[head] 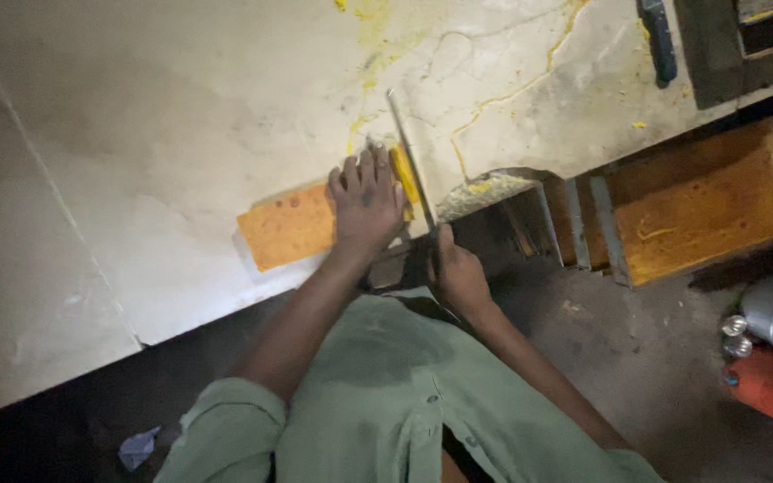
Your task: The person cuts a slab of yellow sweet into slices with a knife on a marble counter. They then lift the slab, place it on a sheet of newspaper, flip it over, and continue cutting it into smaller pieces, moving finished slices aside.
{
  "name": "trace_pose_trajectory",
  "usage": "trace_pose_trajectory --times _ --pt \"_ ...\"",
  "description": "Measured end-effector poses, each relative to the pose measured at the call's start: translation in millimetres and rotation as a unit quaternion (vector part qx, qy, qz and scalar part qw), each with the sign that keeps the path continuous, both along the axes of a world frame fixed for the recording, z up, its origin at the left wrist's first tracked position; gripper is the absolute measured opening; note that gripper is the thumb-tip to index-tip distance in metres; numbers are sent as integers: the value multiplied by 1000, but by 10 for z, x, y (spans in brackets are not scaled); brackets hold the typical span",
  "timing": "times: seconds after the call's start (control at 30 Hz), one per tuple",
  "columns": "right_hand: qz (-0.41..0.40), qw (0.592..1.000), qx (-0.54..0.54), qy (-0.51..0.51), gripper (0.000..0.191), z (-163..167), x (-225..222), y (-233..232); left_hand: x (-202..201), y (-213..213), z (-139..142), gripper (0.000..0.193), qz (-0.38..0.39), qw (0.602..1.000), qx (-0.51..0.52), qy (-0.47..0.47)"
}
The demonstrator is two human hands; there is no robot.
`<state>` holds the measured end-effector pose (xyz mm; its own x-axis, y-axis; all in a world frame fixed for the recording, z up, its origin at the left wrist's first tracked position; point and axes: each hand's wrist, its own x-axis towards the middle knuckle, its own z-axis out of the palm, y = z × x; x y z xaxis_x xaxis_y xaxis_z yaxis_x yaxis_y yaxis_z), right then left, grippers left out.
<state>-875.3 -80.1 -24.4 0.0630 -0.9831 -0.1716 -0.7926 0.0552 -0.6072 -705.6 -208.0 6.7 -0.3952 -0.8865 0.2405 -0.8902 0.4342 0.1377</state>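
The left hand (367, 201) lies flat, fingers (370, 168) spread and extended, pressing down on an orange block (284, 231) that rests at the near edge of the pale bench (136, 134). The block reaches out to the left of the fingers; its yellow end (403, 174) shows just right of the fingertips. The right hand (458, 273) sits just right of and nearer than the left, below the bench edge, fingers curled closed around the handle of a long thin blade (411, 156), probably a saw, though the dim view leaves that unsure. The blade runs away from the fingers, up across the yellow end of the block and onto the bench top.

Beyond the fingertips the bench is stained with yellow dust (378, 36) and cracked. Its edge is broken away in a notch (494, 183) just right of the blade. Further right, below the bench edge, stands a larger orange slab (700, 201). Left of the hands the bench surface is broad and bare; a dark floor (637, 349) lies beneath.
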Motion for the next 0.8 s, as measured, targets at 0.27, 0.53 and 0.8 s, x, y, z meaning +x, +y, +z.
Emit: trace_pose_trajectory --times 0.27,0.53,0.8 --pt "0 995 83 -61 40 -389 -794 721 -34 -250 -233 45 -103 994 -15 38" --pt "160 987 27 -1 63 -317 -616 192 155 -112 183 57 49 991 119 27" --pt "100 985 75 115 39 406 373 -1012 170 -108 64 64 70 996 39 36"
